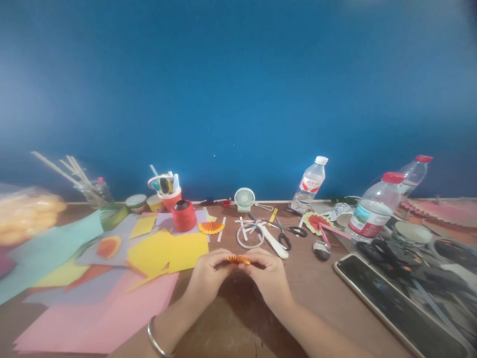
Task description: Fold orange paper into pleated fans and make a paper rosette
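Between my two hands is a small orange-and-yellow pleated paper fan, held just above the brown table. My left hand pinches its left end between thumb and fingers. The right end sits in the pinch of my right hand. A second orange-and-yellow paper fan lies spread out flat behind my left hand. Beyond my right hand are a white-handled tool, a clear ring-shaped coil and black-handled scissors. Yellow paper lies just left of my left hand.
Coloured paper sheets cover the left side. A red thread cone, a cup of pens and a small fan stand behind. At right are a phone, water bottles and a red-and-yellow paper rosette.
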The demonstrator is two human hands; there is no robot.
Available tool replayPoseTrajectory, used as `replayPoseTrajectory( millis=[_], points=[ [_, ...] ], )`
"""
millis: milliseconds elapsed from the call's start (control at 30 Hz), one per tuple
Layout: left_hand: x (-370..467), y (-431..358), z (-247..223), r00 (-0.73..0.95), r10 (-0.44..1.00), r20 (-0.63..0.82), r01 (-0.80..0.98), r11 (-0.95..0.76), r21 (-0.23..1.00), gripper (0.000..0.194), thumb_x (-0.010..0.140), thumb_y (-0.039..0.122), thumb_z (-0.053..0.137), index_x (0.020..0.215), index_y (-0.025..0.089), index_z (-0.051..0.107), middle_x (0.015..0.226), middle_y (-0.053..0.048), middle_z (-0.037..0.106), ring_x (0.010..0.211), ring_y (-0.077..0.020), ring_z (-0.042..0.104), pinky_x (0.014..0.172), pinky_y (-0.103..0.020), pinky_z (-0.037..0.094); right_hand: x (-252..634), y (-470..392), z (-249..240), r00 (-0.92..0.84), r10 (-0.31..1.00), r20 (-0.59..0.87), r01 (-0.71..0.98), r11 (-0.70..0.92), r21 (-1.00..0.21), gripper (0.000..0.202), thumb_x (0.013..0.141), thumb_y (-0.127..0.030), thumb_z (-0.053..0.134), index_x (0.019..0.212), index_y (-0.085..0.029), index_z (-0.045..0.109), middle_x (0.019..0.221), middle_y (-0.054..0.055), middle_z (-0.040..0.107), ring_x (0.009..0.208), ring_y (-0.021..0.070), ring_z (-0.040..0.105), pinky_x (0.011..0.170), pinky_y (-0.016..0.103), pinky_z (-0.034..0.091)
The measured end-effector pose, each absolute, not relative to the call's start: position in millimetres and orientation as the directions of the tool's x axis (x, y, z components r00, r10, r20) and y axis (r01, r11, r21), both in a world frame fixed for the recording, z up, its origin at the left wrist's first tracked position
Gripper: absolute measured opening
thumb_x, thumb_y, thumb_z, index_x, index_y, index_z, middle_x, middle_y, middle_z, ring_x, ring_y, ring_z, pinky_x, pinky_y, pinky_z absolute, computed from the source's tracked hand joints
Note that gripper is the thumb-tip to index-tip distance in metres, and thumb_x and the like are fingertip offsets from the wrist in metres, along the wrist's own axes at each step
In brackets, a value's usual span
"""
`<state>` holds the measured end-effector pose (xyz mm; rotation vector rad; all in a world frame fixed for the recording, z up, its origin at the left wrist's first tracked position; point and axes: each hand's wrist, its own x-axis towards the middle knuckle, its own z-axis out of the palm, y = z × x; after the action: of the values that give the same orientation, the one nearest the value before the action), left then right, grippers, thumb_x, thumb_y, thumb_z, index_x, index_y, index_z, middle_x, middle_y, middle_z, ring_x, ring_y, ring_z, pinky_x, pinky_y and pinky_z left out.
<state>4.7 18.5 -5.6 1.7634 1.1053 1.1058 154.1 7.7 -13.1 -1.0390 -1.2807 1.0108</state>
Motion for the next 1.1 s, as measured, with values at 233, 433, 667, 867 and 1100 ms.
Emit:
replayPoseTrajectory(
  millis=[233, 433, 667, 867, 1100],
  points=[
    [3, 19, -3, 0.321, 0.896, 0.306, 0.364, -0.415, 0.834, 0.011, 0.074, 0.023, 0.056, 0.071, 0.02, 0.067, 0.069, -0.003, 0.063, 0.065, -0.0163, 0.057, 0.062, -0.025, 0.043, 151, 8, -17, 0.036, 0.99, 0.138, -0.04, 0.139, -0.989, 0.013, 0.058, -0.014, 0.067, 0.068, -0.021, 0.072, 0.07, 0.003, 0.067, 0.068, 0.0198, 0.061, 0.066, 0.031, 0.048],
    [-1, 19, -4, 0.423, 0.847, 0.323, 0.555, -0.524, 0.646, 0.019, 0.079, 0.018, 0.047, 0.083, 0.022, 0.065, 0.08, -0.003, 0.064, 0.074, -0.0165, 0.057, 0.069, -0.027, 0.044, 147, 5, -20, 0.08, 0.995, 0.067, -0.076, 0.073, -0.994, 0.024, 0.056, -0.014, 0.067, 0.08, -0.018, 0.066, 0.074, 0.004, 0.069, 0.069, 0.0209, 0.063, 0.067, 0.033, 0.049],
    [-2, 14, -9, 0.571, 0.748, 0.34, 0.713, -0.656, 0.247, 0.026, 0.076, 0.007, 0.048, 0.098, 0.017, 0.058, 0.084, -0.006, 0.061, 0.079, -0.0204, 0.054, 0.07, -0.033, 0.044, 141, 0, -19, 0.073, 0.991, 0.112, 0.096, 0.105, -0.99, 0.034, 0.051, -0.016, 0.071, 0.084, -0.02, 0.061, 0.077, 0.002, 0.068, 0.069, 0.0208, 0.062, 0.063, 0.029, 0.048],
    [0, 12, -7, 0.651, 0.685, 0.326, 0.731, -0.682, -0.027, 0.021, 0.078, 0.003, 0.042, 0.086, 0.014, 0.058, 0.075, -0.007, 0.059, 0.07, -0.0202, 0.053, 0.062, -0.033, 0.045, 141, -1, -22, 0.092, 0.984, 0.151, 0.184, 0.133, -0.974, 0.016, 0.062, -0.019, 0.062, 0.077, -0.019, 0.06, 0.072, 0.003, 0.066, 0.066, 0.0196, 0.06, 0.062, 0.029, 0.046],
    [1, 12, -8, 0.642, 0.707, 0.297, 0.734, -0.678, 0.028, 0.018, 0.078, 0.004, 0.043, 0.078, 0.014, 0.058, 0.076, -0.006, 0.059, 0.07, -0.0197, 0.053, 0.063, -0.032, 0.043, 143, -2, -23, 0.073, 0.985, 0.157, 0.176, 0.142, -0.974, 0.011, 0.068, -0.019, 0.056, 0.079, -0.019, 0.057, 0.072, 0.001, 0.063, 0.067, 0.0173, 0.057, 0.063, 0.026, 0.043]
  ],
)
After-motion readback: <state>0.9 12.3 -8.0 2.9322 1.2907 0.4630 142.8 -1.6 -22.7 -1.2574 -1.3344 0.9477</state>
